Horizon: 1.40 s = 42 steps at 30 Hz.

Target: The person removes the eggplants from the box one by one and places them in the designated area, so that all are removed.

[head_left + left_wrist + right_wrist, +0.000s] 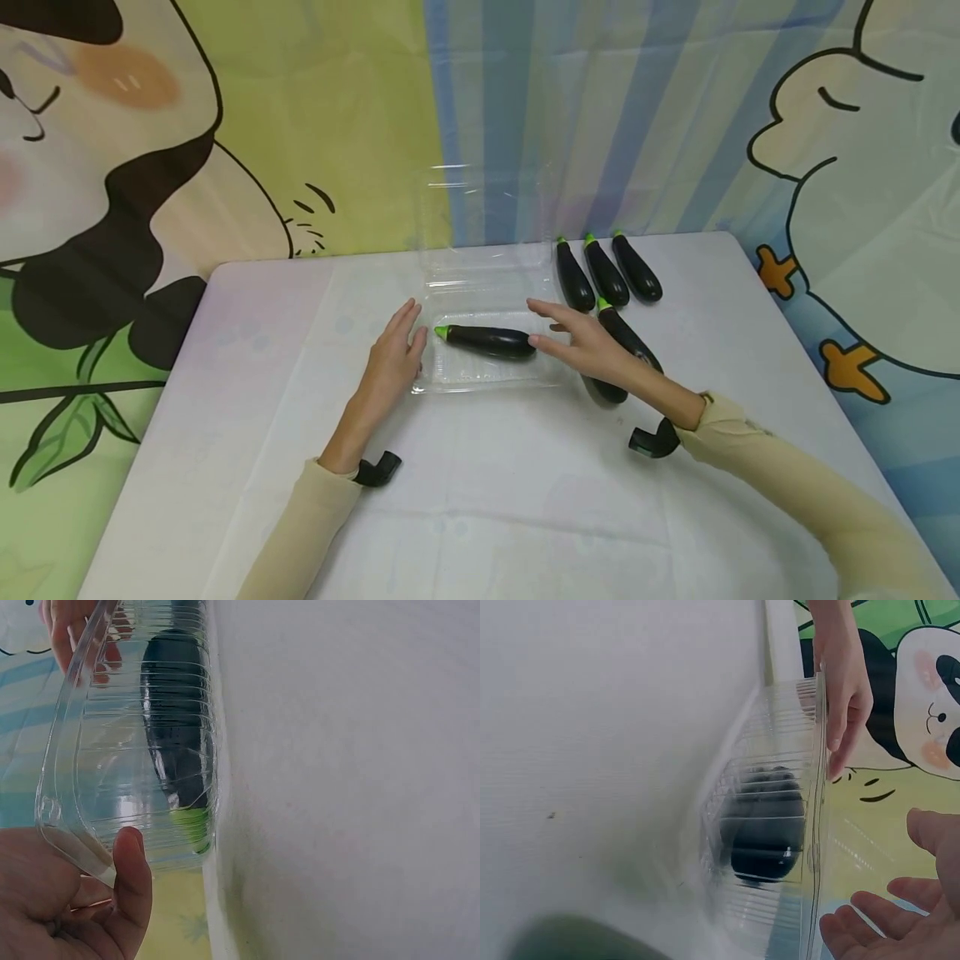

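A dark eggplant (489,341) with a green stem end lies crosswise inside a clear plastic box (468,373), its stem toward the left. My left hand (390,358) is at the box's left edge with fingers extended; in the left wrist view its thumb (131,862) overlaps the ribbed wall. Over the right side of the box is my right hand (581,342), fingers spread and relaxed, holding nothing. Its fingertips are close to the eggplant's thick end in the head view. The right wrist view has this hand's fingers (881,915) beside the rim.
The box's transparent lid (483,212) stands raised at the back. Three eggplants (606,271) lie in a row at the back right. Another eggplant (626,333) and a partly hidden eggplant (606,390) are near my right forearm. A white cloth covers the table (480,517).
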### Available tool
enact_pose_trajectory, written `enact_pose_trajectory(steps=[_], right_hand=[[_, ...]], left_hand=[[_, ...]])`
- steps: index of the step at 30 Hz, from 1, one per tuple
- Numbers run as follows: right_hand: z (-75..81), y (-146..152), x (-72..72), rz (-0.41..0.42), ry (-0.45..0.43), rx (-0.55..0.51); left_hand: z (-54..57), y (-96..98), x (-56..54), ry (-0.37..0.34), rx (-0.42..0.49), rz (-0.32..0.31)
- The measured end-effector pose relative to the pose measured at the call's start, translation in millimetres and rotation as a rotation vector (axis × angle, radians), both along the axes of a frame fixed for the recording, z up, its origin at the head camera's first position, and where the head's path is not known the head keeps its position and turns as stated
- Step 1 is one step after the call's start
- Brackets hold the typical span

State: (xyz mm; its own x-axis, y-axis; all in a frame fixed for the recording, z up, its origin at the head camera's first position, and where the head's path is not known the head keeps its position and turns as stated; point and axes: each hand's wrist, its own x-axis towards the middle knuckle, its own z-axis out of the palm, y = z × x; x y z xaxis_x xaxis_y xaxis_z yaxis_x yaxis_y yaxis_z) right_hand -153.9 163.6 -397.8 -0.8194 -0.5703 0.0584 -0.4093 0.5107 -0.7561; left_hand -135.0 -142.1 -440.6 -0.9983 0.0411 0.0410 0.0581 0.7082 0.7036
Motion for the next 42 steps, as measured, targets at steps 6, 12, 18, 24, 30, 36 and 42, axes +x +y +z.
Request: enact_pose_trajectory(steps=[6, 12, 18, 24, 30, 36, 42], right_hand=[[-2.4, -14.4, -3.2, 0.033, -0.013, 0.044], [-6.7, -27.3, -9.9, 0.071, -0.011, 0.114], [-10.3, -38.3, -16.5, 0.114, -0.012, 0.14], [-14.6, -47.1, -22.5, 0.175, -0.013, 0.186], [-20.5, -52.2, -26.2, 0.238, 0.015, 0.231], [-22.9, -57.6, -28.4, 0.257, 0.041, 0.231], [-23.1, -61.6, -34.3, 0.259, 0.009, 0.241]], left_hand=[[-0.1, -0.5, 1.4, -0.007, -0.002, 0.004], [-0.3, -0.9, 2.1, -0.011, 0.0, 0.004], [0.3, -1.1, 2.4, -0.011, 0.0, 0.004], [-0.1, -0.6, 2.1, -0.014, 0.002, 0.007], [-1.0, 0.0, 1.9, -0.013, 0.005, 0.001], [-1.5, -0.6, 1.2, -0.004, 0.003, -0.002], [-2.2, -0.9, -0.2, 0.002, -0.001, 0.003]])
